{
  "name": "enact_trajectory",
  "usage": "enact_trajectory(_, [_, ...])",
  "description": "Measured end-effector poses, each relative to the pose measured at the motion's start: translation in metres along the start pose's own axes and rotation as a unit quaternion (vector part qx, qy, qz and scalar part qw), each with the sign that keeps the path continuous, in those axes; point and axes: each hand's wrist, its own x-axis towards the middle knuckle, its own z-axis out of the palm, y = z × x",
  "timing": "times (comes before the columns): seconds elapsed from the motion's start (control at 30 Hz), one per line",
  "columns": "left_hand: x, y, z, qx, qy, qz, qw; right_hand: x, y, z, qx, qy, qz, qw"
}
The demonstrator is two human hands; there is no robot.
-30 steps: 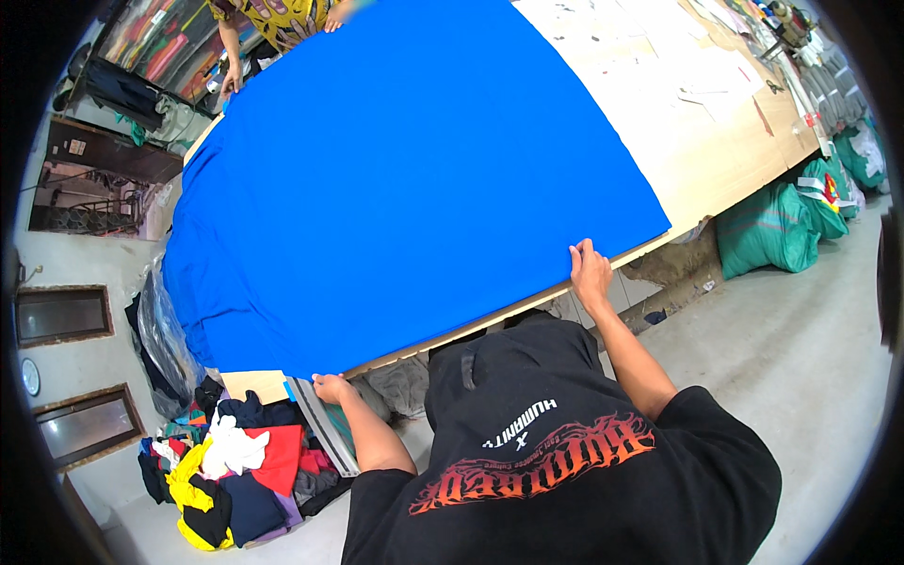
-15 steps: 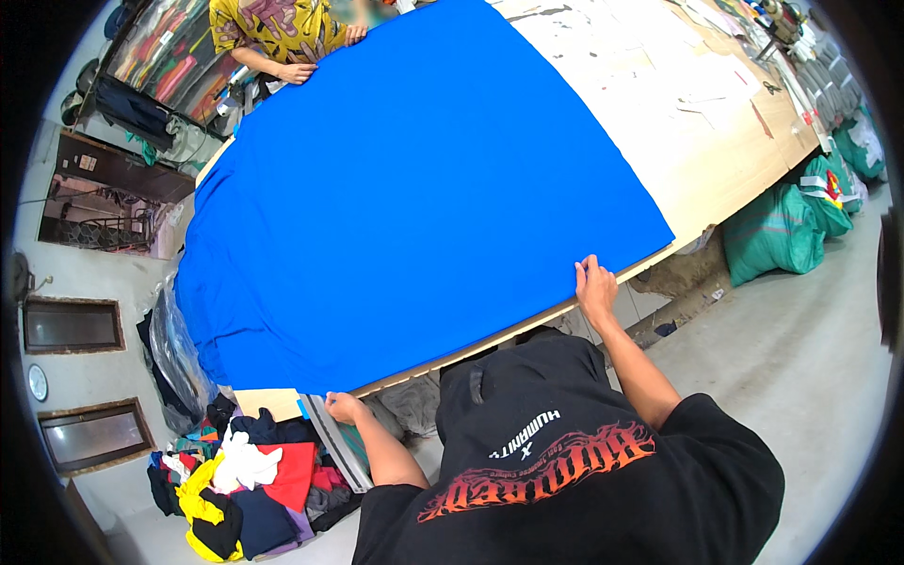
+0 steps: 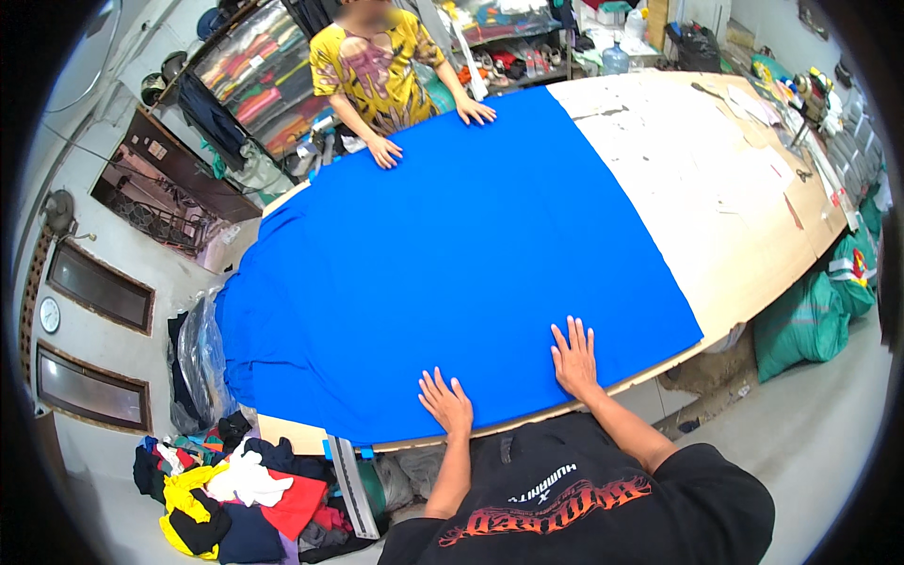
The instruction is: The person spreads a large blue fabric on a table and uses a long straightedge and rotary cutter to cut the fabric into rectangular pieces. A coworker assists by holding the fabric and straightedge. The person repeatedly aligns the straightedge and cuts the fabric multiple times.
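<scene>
A wide blue fabric lies spread over the left and middle of a large wooden table, its near edge running along the table's front. My left hand rests flat on the fabric near that edge, fingers apart. Further right, my right hand also lies on the cloth with fingers stretched out. Nothing is held in either hand. Across the table, a person in a yellow patterned shirt has both hands on the fabric's far side. At the left end the cloth is wrinkled and bunched.
Paper pieces and scissors lie on the table's right part. A pile of mixed clothes sits on the floor at lower left, beside a metal rail. Green sacks stand under the table's right end.
Both my hands have left the fabric's near edge and now lie flat further in; the left has moved right. The other person's hands have spread flat on the cloth. The view has tilted up.
</scene>
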Motion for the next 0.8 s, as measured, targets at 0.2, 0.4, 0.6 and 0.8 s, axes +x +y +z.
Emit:
enact_trajectory(0.2, [-0.008, -0.008, 0.002, 0.024, -0.027, 0.007, 0.999, -0.006, 0.003, 0.002, -0.057, -0.034, 0.01, 0.998])
enact_trajectory(0.4, [-0.009, -0.011, -0.001, 0.02, -0.029, 0.02, 0.999, -0.007, -0.002, 0.005, -0.072, -0.041, 0.016, 0.996])
enact_trajectory(0.6, [-0.002, -0.039, -0.013, -0.077, -0.083, 0.04, 0.993, -0.007, -0.009, 0.006, -0.07, -0.041, 0.026, 0.996])
enact_trajectory(0.8, [0.056, -0.155, -0.064, -0.18, 0.083, -0.015, 0.98, -0.011, -0.042, 0.021, -0.057, 0.028, 0.104, 0.992])
